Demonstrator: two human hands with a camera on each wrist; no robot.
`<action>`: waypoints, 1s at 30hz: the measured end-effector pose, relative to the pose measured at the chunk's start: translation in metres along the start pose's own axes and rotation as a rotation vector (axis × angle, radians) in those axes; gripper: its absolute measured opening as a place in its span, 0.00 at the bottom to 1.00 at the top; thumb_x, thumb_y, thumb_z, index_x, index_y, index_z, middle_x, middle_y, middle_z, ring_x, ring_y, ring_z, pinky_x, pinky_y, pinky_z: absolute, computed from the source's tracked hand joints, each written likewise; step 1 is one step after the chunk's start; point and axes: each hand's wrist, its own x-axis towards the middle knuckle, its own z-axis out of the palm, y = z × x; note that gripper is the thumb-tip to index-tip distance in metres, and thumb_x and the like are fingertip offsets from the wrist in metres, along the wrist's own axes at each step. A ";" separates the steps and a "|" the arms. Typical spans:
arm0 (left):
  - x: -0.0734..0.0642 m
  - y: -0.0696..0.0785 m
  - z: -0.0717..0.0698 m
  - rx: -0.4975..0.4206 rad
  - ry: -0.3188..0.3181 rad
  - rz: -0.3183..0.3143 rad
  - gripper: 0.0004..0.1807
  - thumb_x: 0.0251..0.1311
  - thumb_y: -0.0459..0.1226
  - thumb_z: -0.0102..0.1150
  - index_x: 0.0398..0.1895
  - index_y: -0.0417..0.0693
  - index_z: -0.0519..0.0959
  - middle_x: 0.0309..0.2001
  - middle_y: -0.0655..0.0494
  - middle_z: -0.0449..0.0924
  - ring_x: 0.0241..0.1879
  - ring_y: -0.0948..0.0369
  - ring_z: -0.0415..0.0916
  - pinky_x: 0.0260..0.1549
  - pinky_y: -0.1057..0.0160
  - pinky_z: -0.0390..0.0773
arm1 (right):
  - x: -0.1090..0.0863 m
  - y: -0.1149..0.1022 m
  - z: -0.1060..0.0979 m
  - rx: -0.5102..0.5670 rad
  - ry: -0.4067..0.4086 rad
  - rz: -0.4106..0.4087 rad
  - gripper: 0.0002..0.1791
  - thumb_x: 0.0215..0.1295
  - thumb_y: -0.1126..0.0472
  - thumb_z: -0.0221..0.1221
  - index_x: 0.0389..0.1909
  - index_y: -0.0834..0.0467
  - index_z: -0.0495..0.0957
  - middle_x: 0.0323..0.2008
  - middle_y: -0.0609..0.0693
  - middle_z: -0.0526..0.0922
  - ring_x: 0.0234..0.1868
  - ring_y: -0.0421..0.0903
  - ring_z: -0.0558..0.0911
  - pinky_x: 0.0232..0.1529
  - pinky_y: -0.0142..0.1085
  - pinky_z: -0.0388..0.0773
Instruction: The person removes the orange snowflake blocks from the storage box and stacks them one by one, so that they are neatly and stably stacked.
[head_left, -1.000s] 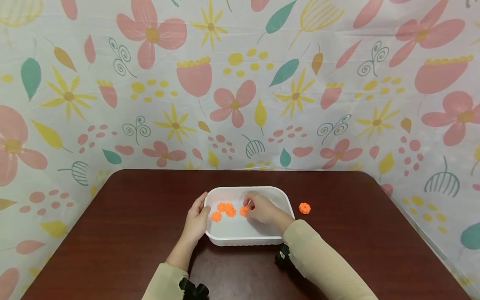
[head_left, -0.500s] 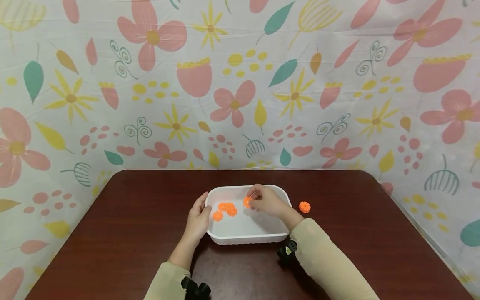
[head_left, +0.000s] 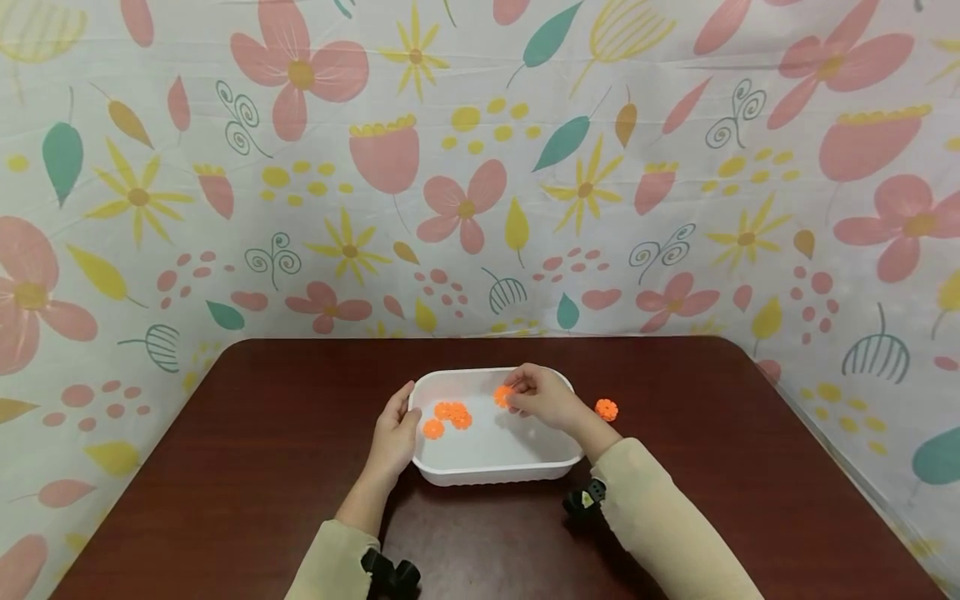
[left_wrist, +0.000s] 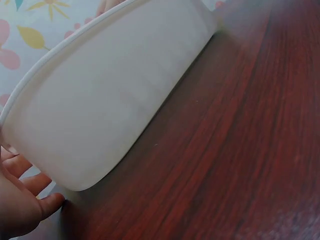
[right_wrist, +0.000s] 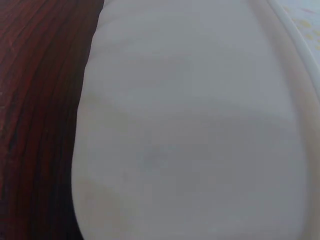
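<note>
A white plastic tray stands on the table, and my left hand grips its left end, thumb at the rim and fingers along the outside. In the left wrist view, that hand's fingers lie around a corner of the tray. Over the tray's back right part, my right hand pinches an orange flower-shaped disc. Several similar orange discs lie in the left part of the tray, some overlapping. The right wrist view shows only the tray's outer wall; the right hand is hidden there.
More orange flower-shaped discs, apparently stacked, sit on the dark brown table just right of the tray. A flower-patterned cloth hangs behind the table. A black wrist camera is worn on each sleeve.
My right hand has moved back and a little to the right inside the tray, carrying the pinched orange disc. The left hand keeps its grip, and the other discs have stayed in place.
</note>
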 end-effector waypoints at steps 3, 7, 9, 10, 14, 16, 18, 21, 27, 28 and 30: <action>0.000 0.000 0.000 -0.001 0.005 0.007 0.27 0.68 0.33 0.41 0.71 0.45 0.59 0.70 0.41 0.59 0.69 0.48 0.58 0.65 0.46 0.61 | -0.002 0.002 -0.002 0.021 0.010 0.008 0.12 0.61 0.65 0.60 0.45 0.61 0.76 0.33 0.55 0.81 0.31 0.46 0.82 0.37 0.43 0.82; 0.000 -0.002 0.000 -0.005 0.018 0.028 0.27 0.68 0.32 0.42 0.70 0.43 0.60 0.68 0.40 0.61 0.67 0.48 0.60 0.64 0.47 0.62 | -0.005 0.005 -0.006 0.040 0.021 -0.004 0.12 0.61 0.66 0.59 0.46 0.62 0.76 0.34 0.55 0.81 0.32 0.45 0.82 0.37 0.44 0.82; 0.001 -0.003 0.000 -0.007 0.017 0.035 0.27 0.67 0.32 0.42 0.70 0.43 0.60 0.68 0.40 0.62 0.67 0.49 0.61 0.64 0.47 0.62 | -0.006 0.006 -0.008 0.042 0.029 -0.017 0.11 0.61 0.67 0.59 0.45 0.63 0.75 0.34 0.55 0.81 0.32 0.44 0.83 0.37 0.43 0.83; 0.001 -0.003 0.000 -0.007 0.017 0.039 0.27 0.67 0.32 0.42 0.70 0.43 0.60 0.68 0.40 0.62 0.67 0.49 0.61 0.64 0.47 0.62 | -0.006 0.006 -0.009 0.043 0.033 -0.024 0.11 0.61 0.67 0.58 0.45 0.63 0.75 0.34 0.55 0.81 0.32 0.44 0.83 0.36 0.42 0.83; 0.001 -0.003 0.000 -0.008 0.014 0.045 0.27 0.67 0.32 0.42 0.70 0.43 0.60 0.69 0.40 0.61 0.68 0.49 0.59 0.65 0.47 0.62 | -0.008 0.005 -0.013 0.046 0.054 -0.028 0.11 0.61 0.68 0.58 0.45 0.62 0.75 0.34 0.55 0.81 0.32 0.45 0.83 0.36 0.40 0.83; 0.001 -0.003 0.000 -0.008 0.014 0.046 0.27 0.67 0.32 0.42 0.70 0.43 0.60 0.68 0.40 0.61 0.67 0.49 0.60 0.64 0.47 0.62 | -0.009 0.004 -0.016 0.045 0.062 -0.040 0.11 0.61 0.68 0.58 0.45 0.63 0.75 0.34 0.56 0.81 0.32 0.46 0.84 0.35 0.40 0.83; 0.001 -0.003 0.000 -0.007 0.015 0.048 0.27 0.67 0.32 0.42 0.70 0.43 0.60 0.68 0.40 0.62 0.67 0.49 0.61 0.64 0.47 0.63 | -0.010 0.004 -0.018 0.049 0.069 -0.049 0.11 0.61 0.68 0.58 0.45 0.63 0.75 0.34 0.57 0.81 0.32 0.46 0.84 0.35 0.39 0.83; 0.001 -0.004 0.000 -0.004 0.016 0.054 0.27 0.67 0.32 0.42 0.70 0.42 0.60 0.68 0.40 0.63 0.66 0.49 0.63 0.63 0.47 0.65 | -0.012 0.005 -0.022 0.060 0.071 -0.072 0.12 0.62 0.68 0.58 0.46 0.64 0.75 0.35 0.58 0.81 0.33 0.47 0.84 0.35 0.39 0.83; 0.002 -0.004 0.000 -0.006 0.013 0.056 0.27 0.67 0.32 0.42 0.70 0.42 0.60 0.68 0.40 0.62 0.66 0.48 0.62 0.63 0.46 0.64 | -0.016 0.004 -0.031 0.090 0.084 -0.087 0.12 0.62 0.68 0.58 0.46 0.66 0.74 0.36 0.60 0.82 0.33 0.50 0.84 0.35 0.38 0.83; 0.002 -0.004 0.000 -0.006 0.013 0.056 0.27 0.67 0.32 0.42 0.70 0.43 0.60 0.68 0.40 0.62 0.66 0.48 0.62 0.63 0.46 0.64 | -0.016 0.004 -0.032 0.093 0.089 -0.083 0.12 0.62 0.69 0.58 0.46 0.66 0.74 0.36 0.60 0.82 0.33 0.50 0.84 0.35 0.38 0.83; 0.001 -0.004 0.000 -0.007 0.012 0.055 0.27 0.67 0.32 0.42 0.70 0.43 0.60 0.68 0.40 0.61 0.66 0.48 0.62 0.63 0.46 0.64 | -0.017 0.005 -0.034 0.104 0.101 -0.074 0.12 0.62 0.69 0.58 0.46 0.66 0.74 0.37 0.61 0.81 0.33 0.49 0.84 0.35 0.38 0.83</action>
